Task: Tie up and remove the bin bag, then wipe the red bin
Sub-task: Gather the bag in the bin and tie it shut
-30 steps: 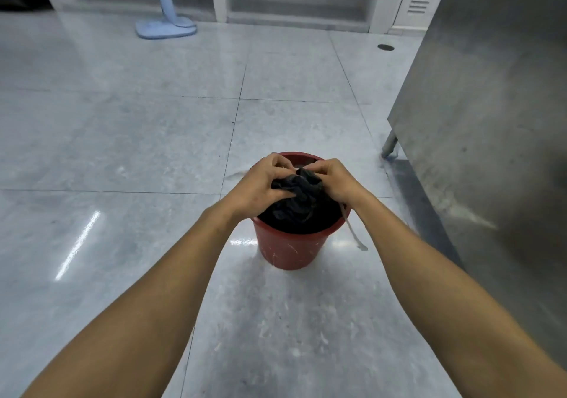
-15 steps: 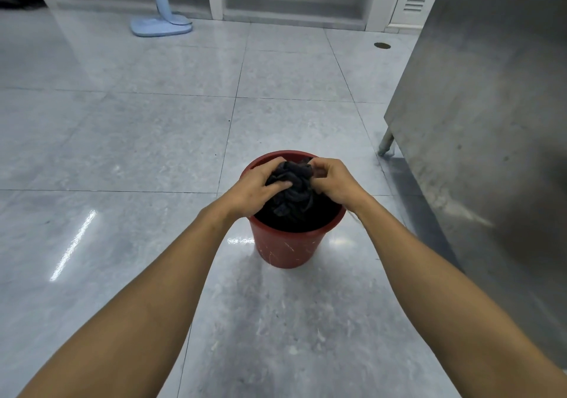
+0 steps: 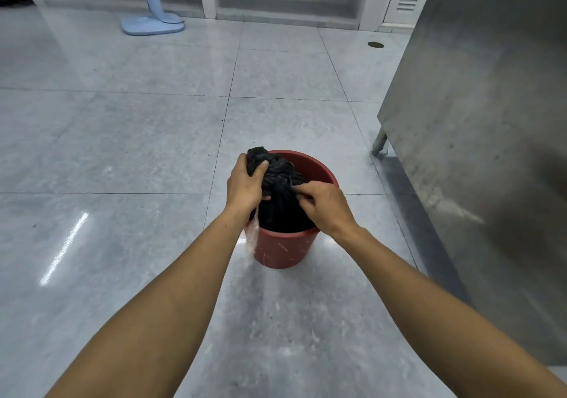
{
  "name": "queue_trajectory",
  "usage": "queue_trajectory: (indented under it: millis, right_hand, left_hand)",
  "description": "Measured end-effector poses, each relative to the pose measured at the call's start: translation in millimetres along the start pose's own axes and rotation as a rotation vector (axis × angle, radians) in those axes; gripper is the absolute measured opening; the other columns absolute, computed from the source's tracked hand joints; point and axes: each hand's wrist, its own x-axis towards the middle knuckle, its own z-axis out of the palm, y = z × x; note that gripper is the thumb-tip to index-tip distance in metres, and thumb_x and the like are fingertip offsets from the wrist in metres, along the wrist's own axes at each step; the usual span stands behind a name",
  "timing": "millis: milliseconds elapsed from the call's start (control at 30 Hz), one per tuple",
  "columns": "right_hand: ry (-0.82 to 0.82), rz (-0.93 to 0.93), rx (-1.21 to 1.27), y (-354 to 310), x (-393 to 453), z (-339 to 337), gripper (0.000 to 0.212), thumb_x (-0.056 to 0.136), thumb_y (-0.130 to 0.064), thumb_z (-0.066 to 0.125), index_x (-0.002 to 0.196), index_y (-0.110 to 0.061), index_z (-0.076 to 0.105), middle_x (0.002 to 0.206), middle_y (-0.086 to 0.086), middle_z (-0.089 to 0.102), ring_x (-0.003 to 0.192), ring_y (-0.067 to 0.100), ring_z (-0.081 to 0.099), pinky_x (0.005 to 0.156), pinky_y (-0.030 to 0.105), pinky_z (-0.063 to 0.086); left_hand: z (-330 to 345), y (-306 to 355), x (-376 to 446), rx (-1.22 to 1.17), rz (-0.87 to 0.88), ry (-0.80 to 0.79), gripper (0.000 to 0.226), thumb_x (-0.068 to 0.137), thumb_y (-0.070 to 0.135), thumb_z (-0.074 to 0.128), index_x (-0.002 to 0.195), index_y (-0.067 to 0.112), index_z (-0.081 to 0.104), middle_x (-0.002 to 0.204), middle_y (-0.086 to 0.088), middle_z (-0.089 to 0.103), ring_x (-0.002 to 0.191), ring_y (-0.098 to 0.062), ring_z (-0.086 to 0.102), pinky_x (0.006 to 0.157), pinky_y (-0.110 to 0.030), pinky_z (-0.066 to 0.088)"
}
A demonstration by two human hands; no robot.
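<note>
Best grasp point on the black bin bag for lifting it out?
Likely the gathered neck of the black bin bag, taken from above: it is bunched narrow and stands proud of the red bin rim. The left hand already grips it there.

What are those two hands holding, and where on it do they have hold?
Both hold the black bin bag. The left hand grips its gathered top, raised above the red bin; the right hand pinches the bunched plastic lower down.

- Your hands cover the gathered neck of the black bin bag, so you cannot tell whether it is knotted.
- The steel cabinet runs off the right edge.
</note>
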Motion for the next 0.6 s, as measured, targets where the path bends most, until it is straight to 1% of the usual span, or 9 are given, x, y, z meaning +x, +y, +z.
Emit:
queue_trajectory:
  millis: [67, 133, 200, 267, 367, 400, 500, 533, 600]
  right_hand:
    - [-0.033, 0.007, 0.027, 0, 0, -1, 0.031, 0.094, -0.015, 0.055, 0.120, -0.022, 0.070, 0.096, -0.002, 0.071, 0.092, 0.018, 0.064, 0.081, 0.031, 0.052]
    - [-0.002, 0.030, 0.054, 3, -2, -2, 0.027, 0.093, -0.016, 0.059, 0.117, -0.020, 0.072, 0.100, -0.002, 0.073, 0.092, 0.014, 0.065, 0.084, 0.030, 0.053]
    - [0.049, 0.038, 0.083, 6, -7, -3, 0.022, 0.089, -0.016, 0.066, 0.110, -0.019, 0.073, 0.091, -0.005, 0.073, 0.077, 0.008, 0.062, 0.078, 0.028, 0.055]
    - [0.055, 0.015, 0.109, 7, -13, -2, 0.016, 0.088, -0.016, 0.069, 0.103, -0.021, 0.070, 0.078, -0.006, 0.068, 0.066, 0.007, 0.059, 0.069, 0.029, 0.055]
    - [0.028, -0.042, 0.186, 8, -17, -1, 0.009, 0.089, -0.016, 0.067, 0.095, -0.022, 0.067, 0.076, -0.009, 0.067, 0.069, 0.007, 0.062, 0.066, 0.026, 0.054]
    - [0.008, -0.029, 0.238, 8, -17, -2, 0.008, 0.090, -0.017, 0.065, 0.094, -0.023, 0.069, 0.077, -0.012, 0.068, 0.071, 0.006, 0.064, 0.067, 0.025, 0.054]
    - [-0.094, 0.051, 0.339, 10, -15, -1, 0.023, 0.093, -0.015, 0.054, 0.098, -0.023, 0.075, 0.088, -0.015, 0.072, 0.085, 0.000, 0.067, 0.075, 0.017, 0.053]
    - [-0.119, 0.066, 0.362, 11, -14, 0, 0.026, 0.091, -0.010, 0.054, 0.101, -0.022, 0.075, 0.092, -0.015, 0.073, 0.090, -0.001, 0.067, 0.079, 0.015, 0.053]
    - [-0.128, 0.102, 0.440, 11, -13, 2, 0.028, 0.088, -0.002, 0.058, 0.102, -0.019, 0.076, 0.095, -0.011, 0.074, 0.093, 0.001, 0.069, 0.085, 0.018, 0.054]
  left_hand:
    - [4, -2, 2, -0.194, -0.103, 0.027, 0.018, 0.095, 0.023, 0.060, 0.109, 0.015, 0.051, 0.102, 0.000, 0.059, 0.092, -0.020, 0.064, 0.054, -0.028, 0.059]
    - [8, -3, 4, -0.359, -0.181, 0.052, 0.023, 0.092, 0.017, 0.064, 0.107, 0.012, 0.047, 0.099, 0.003, 0.055, 0.087, -0.016, 0.064, 0.055, -0.028, 0.059]
    - [13, -5, 5, -0.452, -0.227, 0.077, 0.030, 0.088, 0.011, 0.069, 0.106, 0.012, 0.045, 0.100, 0.001, 0.053, 0.087, -0.015, 0.064, 0.058, -0.030, 0.060]
    - [19, -8, 4, -0.493, -0.239, 0.103, 0.039, 0.084, 0.005, 0.072, 0.107, 0.013, 0.042, 0.101, -0.002, 0.053, 0.087, -0.015, 0.065, 0.065, -0.032, 0.061]
    - [24, -13, 4, -0.581, -0.260, 0.146, 0.039, 0.081, 0.000, 0.072, 0.098, 0.019, 0.042, 0.102, -0.012, 0.056, 0.090, -0.023, 0.068, 0.081, -0.038, 0.059]
    - [24, -15, 5, -0.593, -0.257, 0.150, 0.034, 0.082, -0.001, 0.070, 0.092, 0.019, 0.044, 0.098, -0.013, 0.057, 0.088, -0.024, 0.068, 0.082, -0.038, 0.058]
    - [18, -20, 5, -0.528, -0.239, 0.094, 0.018, 0.088, -0.001, 0.056, 0.078, 0.013, 0.055, 0.076, -0.008, 0.059, 0.075, -0.017, 0.060, 0.078, -0.031, 0.056]
    - [16, -22, 4, -0.505, -0.235, 0.052, 0.020, 0.088, -0.003, 0.049, 0.079, 0.013, 0.057, 0.075, -0.007, 0.063, 0.077, -0.016, 0.061, 0.076, -0.028, 0.055]
    - [13, -26, 1, -0.482, -0.219, -0.023, 0.031, 0.084, -0.010, 0.037, 0.083, 0.011, 0.059, 0.083, -0.008, 0.070, 0.086, -0.015, 0.065, 0.078, -0.024, 0.054]
